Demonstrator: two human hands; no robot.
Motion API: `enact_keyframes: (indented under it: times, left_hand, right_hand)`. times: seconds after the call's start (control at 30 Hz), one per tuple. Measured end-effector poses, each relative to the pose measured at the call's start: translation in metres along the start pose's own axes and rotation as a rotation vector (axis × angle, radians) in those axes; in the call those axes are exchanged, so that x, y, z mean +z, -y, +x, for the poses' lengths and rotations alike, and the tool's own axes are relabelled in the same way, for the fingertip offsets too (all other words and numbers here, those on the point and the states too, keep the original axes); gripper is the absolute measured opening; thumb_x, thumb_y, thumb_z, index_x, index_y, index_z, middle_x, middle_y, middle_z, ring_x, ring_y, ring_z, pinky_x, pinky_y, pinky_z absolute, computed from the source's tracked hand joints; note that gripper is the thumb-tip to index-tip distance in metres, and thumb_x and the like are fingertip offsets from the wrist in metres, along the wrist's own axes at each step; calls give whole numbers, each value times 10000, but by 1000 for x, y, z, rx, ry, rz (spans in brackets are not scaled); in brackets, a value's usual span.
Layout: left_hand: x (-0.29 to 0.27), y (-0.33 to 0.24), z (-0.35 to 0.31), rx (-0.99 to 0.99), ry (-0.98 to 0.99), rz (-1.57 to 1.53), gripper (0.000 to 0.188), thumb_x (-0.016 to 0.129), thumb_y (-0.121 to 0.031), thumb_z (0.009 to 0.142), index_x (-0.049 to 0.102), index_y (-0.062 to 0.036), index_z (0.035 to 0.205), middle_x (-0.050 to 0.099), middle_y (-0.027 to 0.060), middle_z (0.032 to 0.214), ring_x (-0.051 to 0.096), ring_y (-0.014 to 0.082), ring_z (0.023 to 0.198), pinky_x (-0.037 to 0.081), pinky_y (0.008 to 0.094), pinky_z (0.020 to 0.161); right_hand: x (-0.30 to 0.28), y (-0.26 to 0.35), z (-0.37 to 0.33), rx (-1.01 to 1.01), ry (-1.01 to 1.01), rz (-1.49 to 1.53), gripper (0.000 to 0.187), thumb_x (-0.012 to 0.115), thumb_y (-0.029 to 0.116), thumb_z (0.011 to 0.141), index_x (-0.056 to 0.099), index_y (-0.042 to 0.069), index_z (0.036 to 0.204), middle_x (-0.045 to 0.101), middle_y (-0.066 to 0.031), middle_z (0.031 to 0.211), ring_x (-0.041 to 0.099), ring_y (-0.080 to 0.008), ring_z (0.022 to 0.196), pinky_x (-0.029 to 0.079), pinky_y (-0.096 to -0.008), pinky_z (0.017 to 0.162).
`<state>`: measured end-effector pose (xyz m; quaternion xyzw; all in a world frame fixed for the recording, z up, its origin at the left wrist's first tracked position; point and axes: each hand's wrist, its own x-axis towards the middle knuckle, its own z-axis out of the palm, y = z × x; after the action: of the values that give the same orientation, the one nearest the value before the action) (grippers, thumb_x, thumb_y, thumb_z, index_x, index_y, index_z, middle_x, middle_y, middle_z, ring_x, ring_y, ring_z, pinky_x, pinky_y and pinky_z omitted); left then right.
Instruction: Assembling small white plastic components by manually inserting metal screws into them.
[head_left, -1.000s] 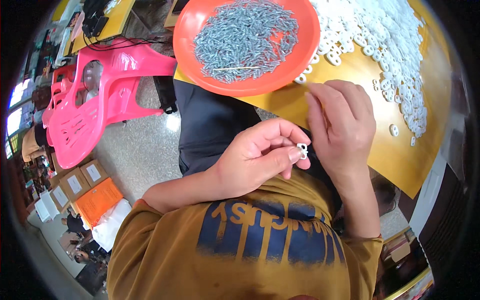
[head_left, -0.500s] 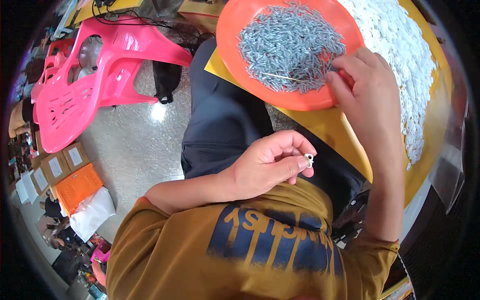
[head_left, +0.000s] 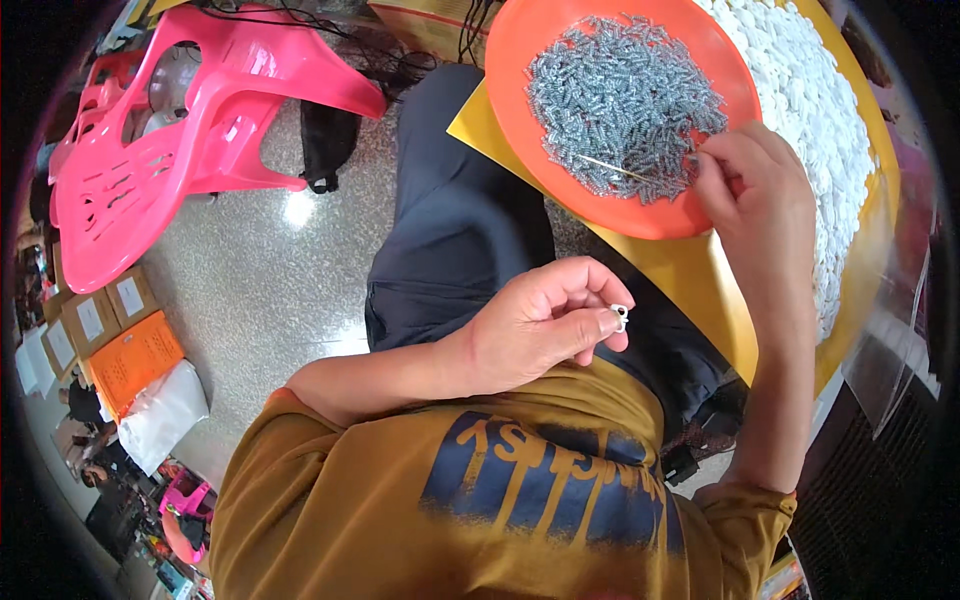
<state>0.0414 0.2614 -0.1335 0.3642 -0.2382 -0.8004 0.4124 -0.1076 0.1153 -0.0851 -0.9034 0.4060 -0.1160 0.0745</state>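
Observation:
Over my lap, my left hand (head_left: 555, 330) is closed, with a small white plastic piece (head_left: 621, 316) pinched between thumb and fingers. The piece has a small opening in it. At the upper right, my right hand (head_left: 762, 190) reaches over the rim of an orange-red round basin (head_left: 512, 60), its thumb and fingertips drawn together. Many small grey metal coil springs (head_left: 620, 100) fill the basin. A thin pale rod (head_left: 612, 166) lies across them, pointing toward my right fingertips. Whether those fingers hold the rod or a spring I cannot tell.
A large heap of small white plastic pieces (head_left: 800, 90) covers the yellow surface (head_left: 715, 265) right of the basin. Pink plastic chairs (head_left: 215, 110) stand at the left. Cartons (head_left: 100, 320), an orange package (head_left: 135, 362) and a white bag (head_left: 165, 415) sit on the left side.
The view has shifted, so the basin and my right hand appear farther right and lower. My left hand keeps its pinch on the white piece; my right hand stays at the basin's rim.

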Motion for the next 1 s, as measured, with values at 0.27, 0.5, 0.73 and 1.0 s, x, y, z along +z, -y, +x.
enact_keyframes:
  times: [0.27, 0.5, 0.73, 1.0]
  left_hand:
    - [12, -26, -4, 131, -76, 10, 169, 478, -72, 869, 470, -23, 1031, 586, 61, 823, 506, 50, 653, 422, 176, 589]
    - [27, -41, 13, 393, -49, 114, 225, 475, -67, 866, 451, -1, 1080, 589, 83, 838, 530, 54, 675, 425, 164, 573]
    - [29, -52, 21, 589, -64, 344, 208, 489, -33, 845, 521, 19, 1043, 582, 59, 902, 522, 45, 704, 420, 166, 582]
    - [26, -66, 24, 501, -31, 333, 157, 550, -19, 820, 513, 9, 970, 564, 12, 814, 496, 23, 683, 405, 156, 597]
  right_hand:
    - [-16, 22, -31, 485, -43, 1083, 74, 520, 63, 822, 538, -8, 818, 503, 28, 711, 437, -29, 675, 348, -165, 599]
    - [-20, 36, -61, 561, -57, 1361, 121, 490, 118, 828, 502, 14, 767, 479, -15, 688, 420, -73, 618, 335, -189, 576]
    - [-21, 36, -57, 534, -14, 1450, 134, 469, 129, 837, 492, 20, 764, 471, -27, 719, 411, -85, 615, 336, -205, 579]
    - [-21, 35, -45, 529, 8, 1520, 132, 508, 139, 828, 517, 14, 790, 509, -14, 746, 440, -79, 634, 356, -198, 593]
